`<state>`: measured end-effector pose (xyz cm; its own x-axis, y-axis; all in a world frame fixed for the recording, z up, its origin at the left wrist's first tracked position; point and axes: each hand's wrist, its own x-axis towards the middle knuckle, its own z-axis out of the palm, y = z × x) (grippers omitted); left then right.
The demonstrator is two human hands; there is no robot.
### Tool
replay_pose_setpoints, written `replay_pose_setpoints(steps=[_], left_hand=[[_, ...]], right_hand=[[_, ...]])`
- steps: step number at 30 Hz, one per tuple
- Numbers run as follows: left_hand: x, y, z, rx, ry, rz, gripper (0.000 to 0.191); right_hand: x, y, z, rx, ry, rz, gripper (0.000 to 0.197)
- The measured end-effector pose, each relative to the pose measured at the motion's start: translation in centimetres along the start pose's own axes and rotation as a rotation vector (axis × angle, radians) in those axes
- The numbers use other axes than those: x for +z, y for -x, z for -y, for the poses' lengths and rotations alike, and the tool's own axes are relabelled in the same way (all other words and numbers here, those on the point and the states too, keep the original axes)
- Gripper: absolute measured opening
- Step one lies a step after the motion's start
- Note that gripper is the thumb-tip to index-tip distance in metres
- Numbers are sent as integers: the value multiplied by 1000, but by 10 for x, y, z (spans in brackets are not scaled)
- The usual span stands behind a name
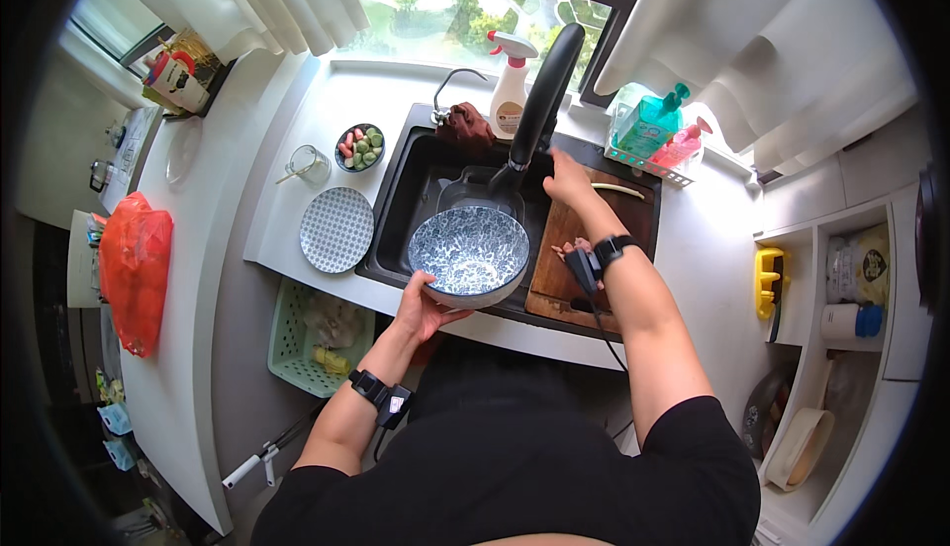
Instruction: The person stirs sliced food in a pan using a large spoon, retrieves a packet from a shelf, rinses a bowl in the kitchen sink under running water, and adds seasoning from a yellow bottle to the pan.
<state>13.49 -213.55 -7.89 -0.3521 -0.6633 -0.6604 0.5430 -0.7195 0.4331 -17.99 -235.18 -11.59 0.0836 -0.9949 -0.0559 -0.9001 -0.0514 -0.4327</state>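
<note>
My left hand (420, 310) grips the near left rim and underside of a blue-and-white patterned bowl (469, 249). The bowl is tilted over the front of a black sink (387, 228), and no food shows inside it. My right hand (570, 179) is raised beside the base of a black faucet (540, 97); its fingertips are blurred, so contact with the faucet is unclear. Under my right forearm, a wooden cutting board (551, 283) lies across the sink's right side. Small pieces of raw meat (565, 248) and a pale stalk (620, 190) rest on the board.
Left of the sink are a patterned plate (337, 230), a glass (309, 165) and a small bowl of cut vegetables (360, 147). Behind stand a spray bottle (510, 93), a brown cloth (466, 125) and a soap caddy (646, 162). A green basket (286, 353) sits below the counter.
</note>
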Motion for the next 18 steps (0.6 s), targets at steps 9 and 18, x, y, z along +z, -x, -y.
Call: replay_pose_setpoints(steps=[9, 18], left_hand=[[6, -30, -12, -86, 93, -17, 84], [29, -33, 7, -40, 122, 20, 79]], right_hand=[[-84, 33, 66, -332, -689, 502, 91], [-72, 54, 119, -199, -980, 199, 29]])
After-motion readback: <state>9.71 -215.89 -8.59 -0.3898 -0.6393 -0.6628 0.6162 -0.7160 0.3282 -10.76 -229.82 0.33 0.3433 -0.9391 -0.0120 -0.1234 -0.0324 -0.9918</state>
